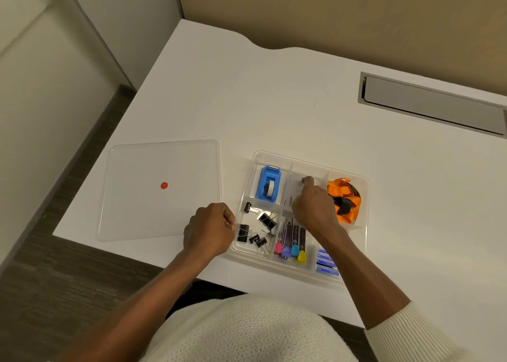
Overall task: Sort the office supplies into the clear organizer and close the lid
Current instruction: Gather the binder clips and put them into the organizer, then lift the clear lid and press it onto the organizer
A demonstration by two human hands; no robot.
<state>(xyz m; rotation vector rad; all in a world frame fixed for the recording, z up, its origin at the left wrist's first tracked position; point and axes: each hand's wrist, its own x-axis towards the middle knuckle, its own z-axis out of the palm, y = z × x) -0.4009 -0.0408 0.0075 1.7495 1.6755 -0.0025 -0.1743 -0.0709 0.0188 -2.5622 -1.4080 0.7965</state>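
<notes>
The clear organizer (365, 197) sits on the white desk near its front edge. Its compartments hold a blue tape dispenser (268, 184), several black binder clips (258, 230), coloured-capped pens (290, 245), a blue stack of boxes (326, 263), an orange lanyard (345, 197) and a white box (295, 191). My right hand (312, 205) is over the middle back compartment, fingers pressed on the white box. My left hand (210, 228) rests as a closed fist at the organizer's left edge, holding nothing I can see. The clear lid (159, 188), with a red dot, lies flat to the left.
A grey recessed cable hatch (433, 103) is set into the desk at the back right. The desk's left and front edges drop to dark flooring. A beige wall panel runs behind the desk. My white knitted sweater fills the bottom of the view.
</notes>
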